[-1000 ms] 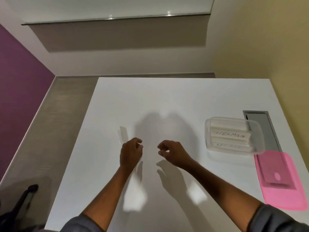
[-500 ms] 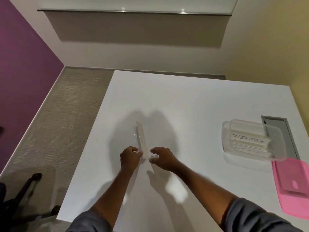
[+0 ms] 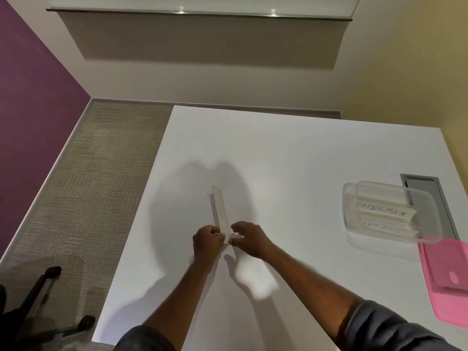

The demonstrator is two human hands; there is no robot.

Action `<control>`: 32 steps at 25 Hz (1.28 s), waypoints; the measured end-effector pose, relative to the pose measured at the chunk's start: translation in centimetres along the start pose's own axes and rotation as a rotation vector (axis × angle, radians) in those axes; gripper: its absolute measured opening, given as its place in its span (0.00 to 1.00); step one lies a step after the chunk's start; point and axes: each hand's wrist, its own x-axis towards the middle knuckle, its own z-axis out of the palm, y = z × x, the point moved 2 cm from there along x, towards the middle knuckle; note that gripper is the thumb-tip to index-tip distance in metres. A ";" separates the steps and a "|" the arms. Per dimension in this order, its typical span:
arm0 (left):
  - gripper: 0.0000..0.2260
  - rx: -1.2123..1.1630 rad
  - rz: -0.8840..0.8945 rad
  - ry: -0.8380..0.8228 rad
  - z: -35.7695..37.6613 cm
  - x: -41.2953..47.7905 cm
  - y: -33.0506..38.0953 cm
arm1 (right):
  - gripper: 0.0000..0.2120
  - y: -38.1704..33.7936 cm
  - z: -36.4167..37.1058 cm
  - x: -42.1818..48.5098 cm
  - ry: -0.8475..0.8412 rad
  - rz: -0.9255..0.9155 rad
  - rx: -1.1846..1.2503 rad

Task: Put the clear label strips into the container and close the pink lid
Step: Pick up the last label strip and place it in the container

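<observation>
A clear label strip (image 3: 219, 211) stands tilted on the white table (image 3: 291, 153), its near end pinched in the curled fingers of the left hand (image 3: 208, 241), while its far end reaches away from the person toward the middle of the table. The right hand (image 3: 249, 238) sits just beside that near end on the other side, fingers bent and partly spread, fingertips at or almost at the strip; whether they actually grip it cannot be told. Well apart to the right, near the table's edge, sits the clear container (image 3: 390, 211) with lettered strips already inside. The pink lid (image 3: 448, 279) lies flat on the table just in front of it, off the container, its corner touching or slipping under the container's near corner. A grey slot (image 3: 428, 196) set in the tabletop runs behind the container. Left of the table is woven grey carpet (image 3: 101, 173), a purple wall (image 3: 33, 92), and the black base of a chair (image 3: 38, 307).
</observation>
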 end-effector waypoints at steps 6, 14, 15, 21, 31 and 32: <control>0.05 -0.126 -0.056 0.005 -0.2 -0.5 0.1 | 0.31 -0.4 -0.1 0.2 0.022 0.081 0.180; 0.11 -0.341 -0.097 -0.095 1.7 -2.9 1.8 | 0.35 0.1 -2.4 -0.3 0.103 0.163 0.419; 0.12 -0.355 -0.095 -0.109 2.1 -3.3 2.2 | 0.32 0.2 -2.9 -0.4 0.111 0.167 0.429; 0.10 -0.423 -0.053 -0.272 4.2 -5.4 4.5 | 0.25 2.3 -6.7 -2.7 0.192 0.135 0.337; 0.47 0.045 0.369 -0.132 2.6 -3.4 12.0 | 0.26 7.5 -14.8 -7.9 0.161 0.049 -0.005; 0.49 0.133 0.441 -0.186 2.7 -3.0 12.8 | 0.26 8.0 -15.6 -8.4 0.147 0.036 -0.029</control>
